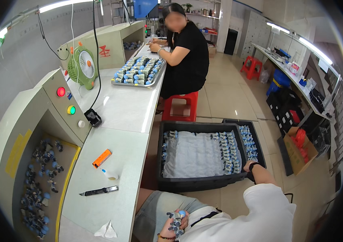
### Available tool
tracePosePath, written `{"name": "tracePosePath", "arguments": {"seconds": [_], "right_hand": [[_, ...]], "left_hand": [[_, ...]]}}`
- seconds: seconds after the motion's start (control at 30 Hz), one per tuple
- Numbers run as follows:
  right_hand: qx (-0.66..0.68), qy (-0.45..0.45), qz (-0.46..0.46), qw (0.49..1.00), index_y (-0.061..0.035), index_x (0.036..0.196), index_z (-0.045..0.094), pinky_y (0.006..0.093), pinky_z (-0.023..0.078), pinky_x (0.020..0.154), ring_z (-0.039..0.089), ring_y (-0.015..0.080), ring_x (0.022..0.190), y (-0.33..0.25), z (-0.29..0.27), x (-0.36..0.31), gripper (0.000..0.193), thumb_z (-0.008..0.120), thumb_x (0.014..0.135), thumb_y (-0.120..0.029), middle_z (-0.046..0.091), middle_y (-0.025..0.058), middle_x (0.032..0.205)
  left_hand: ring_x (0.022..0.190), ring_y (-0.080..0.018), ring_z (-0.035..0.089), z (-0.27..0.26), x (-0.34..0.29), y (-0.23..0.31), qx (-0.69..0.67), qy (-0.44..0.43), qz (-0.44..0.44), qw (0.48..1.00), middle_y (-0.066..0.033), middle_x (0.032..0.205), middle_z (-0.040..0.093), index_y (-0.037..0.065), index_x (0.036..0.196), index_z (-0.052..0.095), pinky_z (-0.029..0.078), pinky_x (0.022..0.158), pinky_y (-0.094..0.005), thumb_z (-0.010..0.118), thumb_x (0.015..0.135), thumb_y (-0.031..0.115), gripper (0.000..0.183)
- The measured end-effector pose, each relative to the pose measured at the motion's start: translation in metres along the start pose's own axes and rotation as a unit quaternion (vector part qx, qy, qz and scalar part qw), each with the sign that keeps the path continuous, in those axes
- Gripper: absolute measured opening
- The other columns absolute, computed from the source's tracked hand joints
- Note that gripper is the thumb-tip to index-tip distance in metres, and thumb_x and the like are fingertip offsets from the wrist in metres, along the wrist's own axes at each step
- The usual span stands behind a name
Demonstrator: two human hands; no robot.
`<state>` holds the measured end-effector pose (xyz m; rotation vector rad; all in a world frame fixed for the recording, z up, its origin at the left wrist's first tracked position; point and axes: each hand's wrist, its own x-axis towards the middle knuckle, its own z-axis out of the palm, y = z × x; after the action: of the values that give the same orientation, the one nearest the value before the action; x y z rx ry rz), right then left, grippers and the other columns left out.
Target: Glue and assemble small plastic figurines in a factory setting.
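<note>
My left hand [180,222], with a beaded bracelet at its wrist, is low over my lap. It is closed around a few small blue-and-grey figurines [175,223]. Out to the right, my right hand [249,165] is at the near right corner of a large black crate [203,183], its fingers closed on the rim and partly hidden. White sheeting [191,155] lines this crate. Rows of similar figurines [230,151] stand along its right side, and a few more are at its left edge.
A second black crate [256,129] with figurines adjoins on the right. On the workbench [119,141] lie a box cutter [99,190], an orange box [102,158] and a small bottle [109,174]. A lit machine [54,109] holds loose figurines. A co-worker [187,52] sits by a full tray [137,72].
</note>
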<state>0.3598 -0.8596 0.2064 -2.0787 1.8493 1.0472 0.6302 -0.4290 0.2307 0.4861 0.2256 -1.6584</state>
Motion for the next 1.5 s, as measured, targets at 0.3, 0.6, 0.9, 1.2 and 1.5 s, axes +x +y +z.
{"name": "tracePosePath", "arguments": {"seconds": [0.3,0.6,0.9,1.2,1.5], "right_hand": [[0.175,-0.107,-0.260,0.944,-0.0014,0.086,0.063,0.0251,0.047,0.059,0.059,0.0111,0.063,-0.062,0.009,-0.054,0.029,0.056,0.074,-0.027,0.063,0.0075,0.072],[0.378,0.017,-0.661,0.648,-0.0072,0.104,0.056,0.0267,0.046,0.069,0.058,0.0177,0.080,-0.206,-0.025,-0.254,0.024,0.055,0.083,-0.020,0.062,0.0060,0.080],[0.275,0.058,-0.787,0.549,-0.0071,0.096,0.058,0.0296,0.045,0.065,0.055,0.0210,0.076,-0.212,-0.018,-0.288,0.016,0.056,0.082,-0.016,0.058,0.0039,0.085],[0.166,0.194,-0.837,0.485,-0.0084,0.096,0.058,0.0288,0.045,0.067,0.057,0.0215,0.078,-0.219,-0.021,-0.296,0.018,0.060,0.080,-0.016,0.058,0.0044,0.087],[0.223,0.123,-0.860,0.442,-0.0113,0.100,0.058,0.0343,0.041,0.075,0.050,0.0220,0.087,-0.217,-0.034,-0.314,0.036,0.070,0.071,-0.028,0.050,0.0046,0.098]], "left_hand": [[0.050,-0.0077,0.036,0.031,-0.007,0.000,-0.008,0.075,0.040,0.996,0.0056,0.059,0.037,0.017,0.074,0.046,0.029,0.044,-0.0190,0.036,0.092,0.038,0.029],[0.055,-0.0084,0.042,0.017,-0.009,-0.002,0.061,0.058,0.083,0.993,0.0037,0.067,0.046,0.015,0.087,0.054,0.033,0.047,-0.0189,0.043,0.091,0.032,0.020],[0.086,-0.0147,0.052,-0.017,-0.005,0.001,0.003,-0.157,0.146,0.977,-0.0046,0.101,0.056,0.005,0.111,0.052,0.045,0.073,-0.0246,0.041,0.089,0.017,0.028],[0.088,-0.0156,0.052,0.024,-0.016,0.021,0.187,-0.107,0.292,0.932,-0.0054,0.100,0.056,0.005,0.108,0.054,0.045,0.073,-0.0245,0.042,0.089,0.018,0.026],[0.090,-0.0164,0.053,0.044,-0.021,0.028,0.360,-0.040,0.420,0.832,-0.0062,0.098,0.057,0.005,0.105,0.055,0.044,0.073,-0.0244,0.043,0.089,0.019,0.025]]}}
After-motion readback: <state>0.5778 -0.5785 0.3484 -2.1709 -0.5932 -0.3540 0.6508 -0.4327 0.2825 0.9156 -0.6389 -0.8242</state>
